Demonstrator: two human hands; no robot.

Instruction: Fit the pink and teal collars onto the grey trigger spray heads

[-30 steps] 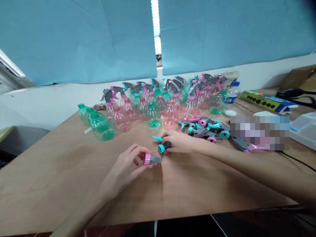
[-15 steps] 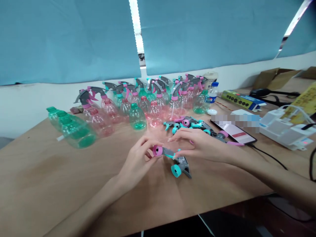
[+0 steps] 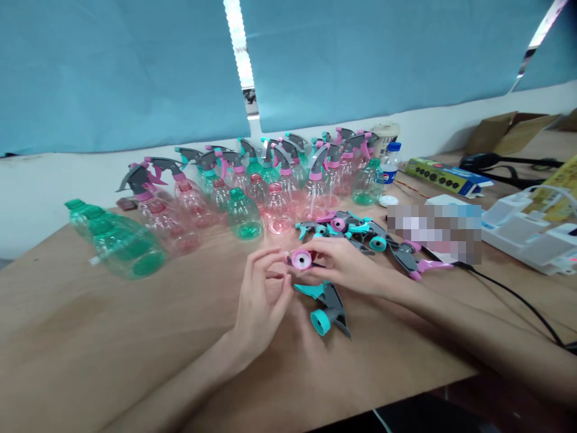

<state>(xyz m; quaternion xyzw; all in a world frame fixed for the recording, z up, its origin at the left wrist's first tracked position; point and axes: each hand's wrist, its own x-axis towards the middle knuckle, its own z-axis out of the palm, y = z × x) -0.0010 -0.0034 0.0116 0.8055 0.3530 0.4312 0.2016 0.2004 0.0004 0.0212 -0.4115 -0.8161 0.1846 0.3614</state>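
A grey trigger spray head with a pink collar is held up just above the table, its round opening facing me. My right hand is closed on it from the right. My left hand is beside it on the left, fingers curved and thumb apart; whether a fingertip touches the spray head I cannot tell. Below the hands, a grey and turquoise spray head lies on the table. Behind my right hand is a pile of loose spray heads in grey, pink and turquoise.
Several pink and green bottles stand at the back, many with spray heads fitted, including an open green bottle. Green bottles lie at the left. To the right are a drink bottle, a long box, a clear plastic container and a black cable.
The pink-collared spray head has turned so its opening faces me, and my right hand has taken hold of it. My left fingers have come away from the collar and spread.
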